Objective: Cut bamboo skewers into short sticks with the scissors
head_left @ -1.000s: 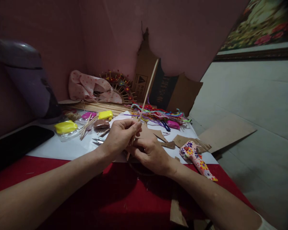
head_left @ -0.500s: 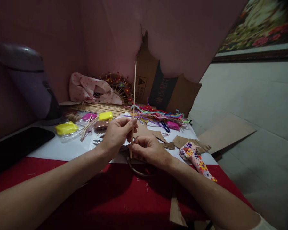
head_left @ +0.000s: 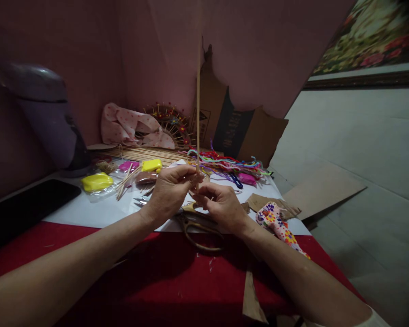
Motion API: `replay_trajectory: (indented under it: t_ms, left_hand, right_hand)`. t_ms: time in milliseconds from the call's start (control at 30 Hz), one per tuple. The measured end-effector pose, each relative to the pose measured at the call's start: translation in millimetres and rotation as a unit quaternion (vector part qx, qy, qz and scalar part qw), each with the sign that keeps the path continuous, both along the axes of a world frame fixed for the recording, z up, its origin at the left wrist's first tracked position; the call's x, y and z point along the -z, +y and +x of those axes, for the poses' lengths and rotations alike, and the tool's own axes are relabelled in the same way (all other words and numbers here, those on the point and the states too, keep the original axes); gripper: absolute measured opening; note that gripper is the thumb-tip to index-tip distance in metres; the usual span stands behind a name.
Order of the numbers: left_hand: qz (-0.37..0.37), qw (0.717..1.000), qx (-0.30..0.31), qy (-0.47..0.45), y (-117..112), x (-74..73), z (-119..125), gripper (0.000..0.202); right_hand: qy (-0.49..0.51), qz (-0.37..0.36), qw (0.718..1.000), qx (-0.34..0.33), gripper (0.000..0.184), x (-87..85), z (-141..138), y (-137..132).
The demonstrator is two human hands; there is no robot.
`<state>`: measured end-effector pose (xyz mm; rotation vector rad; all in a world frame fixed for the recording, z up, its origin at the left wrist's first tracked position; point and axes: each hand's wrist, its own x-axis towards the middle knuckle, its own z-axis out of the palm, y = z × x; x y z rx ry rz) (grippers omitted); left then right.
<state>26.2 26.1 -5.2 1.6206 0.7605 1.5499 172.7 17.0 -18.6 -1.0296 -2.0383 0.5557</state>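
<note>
Between the thumb and fingers of my left hand [head_left: 170,193], a thin bamboo stick [head_left: 198,109] stands nearly upright. My right hand [head_left: 223,206] is just to the right and lower, its fingers closed around the stick's bottom end, which they mostly hide. Beneath both hands lies a pair of scissors [head_left: 204,249], blades pointing left and brownish handles toward the table's front. My left wrist partly covers the scissors.
Bamboo sticks [head_left: 146,154], colourful pipe cleaners [head_left: 225,160] and a yellow clay packet [head_left: 97,182] lie behind. Cut cardboard [head_left: 252,136] leans on the wall. A black phone-like slab [head_left: 30,204] is left; a floral cloth piece [head_left: 276,222] is right.
The stick has come closer and now reaches higher in view. Both hands have shifted slightly right and closer together, and more of the scissors' handles shows.
</note>
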Motion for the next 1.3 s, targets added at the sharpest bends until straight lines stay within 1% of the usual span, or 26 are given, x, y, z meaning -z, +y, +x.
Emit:
replay_trajectory:
  t_ms: [67, 200, 333, 400, 567, 700, 833, 900, 967, 1067, 1133, 1233, 1300]
  left_hand:
    - [0.002, 1.0, 0.0, 0.003, 1.0, 1.8, 1.2, 0.011]
    - [0.002, 0.999, 0.004, 0.039, 1.6, 6.4, 2.0, 0.014]
    - [-0.022, 0.996, 0.051, 0.069, 4.6, 11.0, 0.5, 0.017]
    - [-0.031, 0.995, 0.064, 0.071, 6.4, 12.1, -0.4, 0.02]
    - [-0.016, 0.996, 0.048, 0.078, 8.8, 13.5, -0.4, 0.023]
    - [-0.016, 0.994, 0.031, 0.1, 9.5, 14.6, 3.5, 0.023]
    - [0.011, 0.99, 0.009, 0.137, 8.8, 15.3, 7.5, 0.018]
    - [0.022, 0.99, 0.001, 0.14, 8.3, 15.6, 8.2, 0.016]
    - [0.026, 0.99, 0.007, 0.139, 8.3, 15.6, 8.3, 0.016]
    - [0.021, 0.991, 0.028, 0.132, 9.7, 14.2, 8.3, 0.017]
    - [0.007, 0.993, 0.037, 0.114, 10.9, 12.1, 8.8, 0.017]
    - [-0.025, 0.995, 0.049, 0.08, 11.9, 8.6, 9.6, 0.015]
    - [-0.036, 0.995, 0.059, 0.067, 12.3, 8.0, 9.9, 0.016]
  right_hand:
    - [-0.013, 0.0, 1.0, 0.001, 0.01, 0.7, 2.5, 2.4]
    - [-0.076, 0.017, 0.997, 0.006, 0.012, 2.3, 7.1, 6.8]
    - [-0.121, 0.022, 0.992, 0.006, 0.012, 5.4, 9.2, 9.4]
    - [-0.134, 0.024, 0.991, 0.012, 0.012, 6.5, 9.5, 10.0]
    - [-0.162, 0.023, 0.986, 0.018, 0.012, 7.8, 9.3, 10.3]
    - [-0.143, 0.002, 0.99, 0.014, 0.011, 9.7, 9.5, 12.4]
    - [-0.089, -0.045, 0.995, -0.026, 0.014, 11.4, 11.4, 16.7]
    - [-0.078, -0.051, 0.995, -0.033, 0.018, 12.1, 12.7, 18.5]
    - [-0.083, -0.045, 0.995, -0.021, 0.019, 13.1, 13.7, 19.7]
    - [-0.095, -0.038, 0.995, -0.013, 0.016, 14.9, 14.5, 20.1]
    - [-0.1, -0.031, 0.994, -0.014, 0.015, 15.2, 14.5, 19.4]
    - [-0.101, -0.019, 0.995, 0.009, 0.013, 14.0, 14.1, 17.5]
    - [-0.1, -0.011, 0.995, 0.012, 0.011, 13.1, 13.7, 16.5]
